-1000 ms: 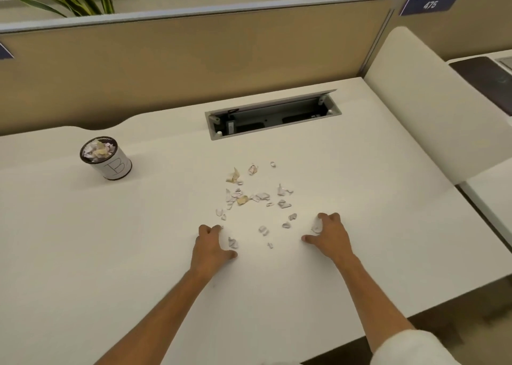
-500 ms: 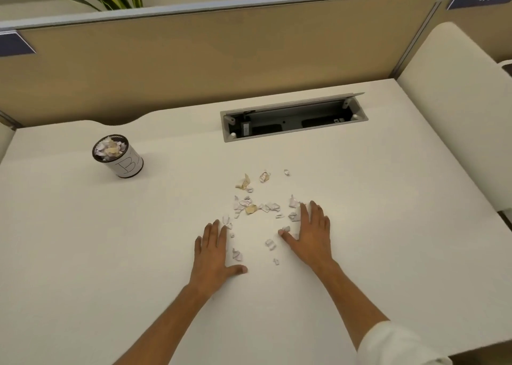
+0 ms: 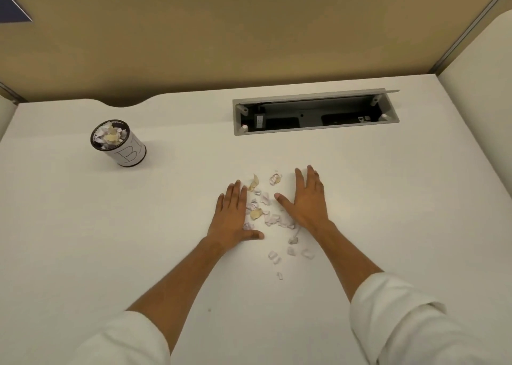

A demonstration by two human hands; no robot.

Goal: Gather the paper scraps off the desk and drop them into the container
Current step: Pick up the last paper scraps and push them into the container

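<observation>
Several small white and tan paper scraps (image 3: 261, 208) lie bunched on the white desk (image 3: 83, 240) between my two hands. My left hand (image 3: 231, 216) rests flat, fingers together, against the left side of the pile. My right hand (image 3: 306, 198) lies flat on the right side, thumb stretched toward the scraps. A few stray scraps (image 3: 291, 251) sit nearer to me, outside the hands. The container (image 3: 122, 144), a small white cylinder with a dark rim, stands at the far left and holds scraps.
An open grey cable tray (image 3: 315, 112) is sunk into the desk behind the scraps. A tan partition wall (image 3: 249, 32) runs along the back. A white side panel (image 3: 479, 59) rises at the right.
Both hands have opened flat and slid forward and inward around the scraps, pushing them into a tighter pile. The view has moved closer to the desk.
</observation>
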